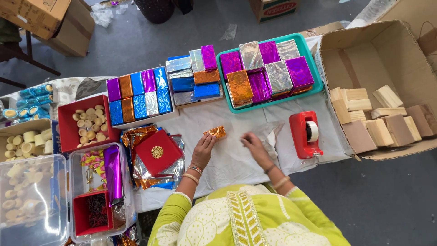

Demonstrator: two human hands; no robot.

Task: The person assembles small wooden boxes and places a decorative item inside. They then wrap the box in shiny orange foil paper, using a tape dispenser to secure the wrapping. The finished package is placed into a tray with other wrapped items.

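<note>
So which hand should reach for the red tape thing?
Right, probably. The right hand lies nearer the red tape dispenser, while the left hand is busy, its fingertips touching the small orange foil packet.

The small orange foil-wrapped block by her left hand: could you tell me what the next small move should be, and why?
Probably reach the right hand to the red tape dispenser close beside it: the orange block lies wrapped at the left hand.

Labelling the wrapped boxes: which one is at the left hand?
The small orange foil-wrapped box, alone on the white cloth at the left hand's fingertips. All other wrapped boxes sit packed in trays behind it.
</note>
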